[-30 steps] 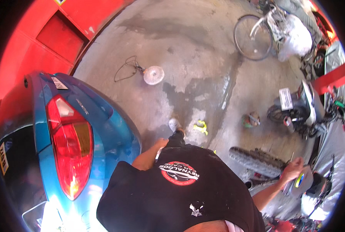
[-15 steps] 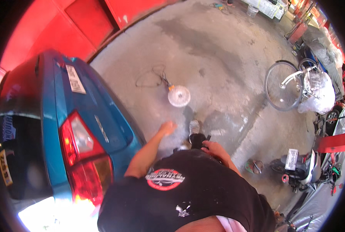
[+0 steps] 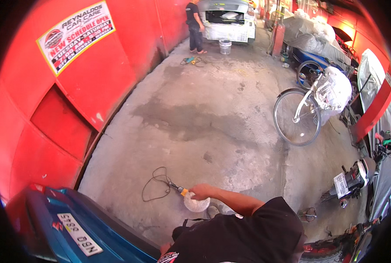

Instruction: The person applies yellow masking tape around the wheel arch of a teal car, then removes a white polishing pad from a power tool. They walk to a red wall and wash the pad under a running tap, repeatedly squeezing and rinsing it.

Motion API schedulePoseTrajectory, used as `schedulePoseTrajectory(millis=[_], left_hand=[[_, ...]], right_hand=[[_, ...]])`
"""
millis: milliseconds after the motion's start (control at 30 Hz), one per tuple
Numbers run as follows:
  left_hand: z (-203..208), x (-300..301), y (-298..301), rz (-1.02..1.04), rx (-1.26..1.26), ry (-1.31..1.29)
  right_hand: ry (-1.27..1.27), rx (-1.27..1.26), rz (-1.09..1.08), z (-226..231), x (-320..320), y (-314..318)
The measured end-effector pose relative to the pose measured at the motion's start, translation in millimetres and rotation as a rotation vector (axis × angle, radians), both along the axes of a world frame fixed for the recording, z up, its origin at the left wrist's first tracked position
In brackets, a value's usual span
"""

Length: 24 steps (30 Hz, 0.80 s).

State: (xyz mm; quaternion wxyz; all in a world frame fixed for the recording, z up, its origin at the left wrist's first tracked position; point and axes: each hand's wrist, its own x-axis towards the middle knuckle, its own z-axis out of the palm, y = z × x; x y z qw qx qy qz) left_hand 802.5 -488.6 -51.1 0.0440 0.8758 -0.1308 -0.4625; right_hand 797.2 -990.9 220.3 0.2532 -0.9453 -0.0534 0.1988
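An electric polisher point(image 3: 184, 192) with an orange and dark body and a round, fluffy white pad point(image 3: 196, 204) is on the concrete floor in front of me. My right arm reaches across to it, and my right hand point(image 3: 200, 191) is curled over its head, just above the pad. The hand covers part of the tool. Only a bit of my left hand point(image 3: 165, 249) shows at the lower edge, beside the rear of the blue car point(image 3: 112, 228); its fingers are hidden.
A black cord point(image 3: 154, 186) loops left of the polisher. The red wall point(image 3: 116, 65) runs along the left. To the right stand a bicycle point(image 3: 298, 116) and a motorcycle point(image 3: 353, 182). Far off, a person point(image 3: 194, 26) stands by a masked car point(image 3: 228, 33) and a bucket point(image 3: 225, 47).
I have bent forward, and the view has tilted up toward the far end. My right hand has gone from my waist to the polisher. My left hand has dropped mostly out of sight.
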Motion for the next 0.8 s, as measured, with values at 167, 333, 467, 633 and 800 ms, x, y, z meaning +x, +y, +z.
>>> schedulePoseTrajectory(millis=[167, 333, 467, 633, 800], left_hand=[[13, 138, -38, 0.046, -0.086, 0.035], [20, 305, -30, -0.148, -0.094, 0.086], [29, 479, -20, -0.315, 0.065, 0.086], [53, 674, -93, -0.38, 0.235, -0.083], [47, 742, -193, -0.254, -0.042, -0.181]], right_hand=[[-0.187, 0.258, -0.577, -18, 72, -41], [0.074, -0.055, -0.839, -87, 40, -52], [0.14, -0.056, -1.382, -109, 22, 32], [0.363, 0.179, -1.492, -158, 20, 200], [0.4, 0.396, -1.565, -182, 67, 291]])
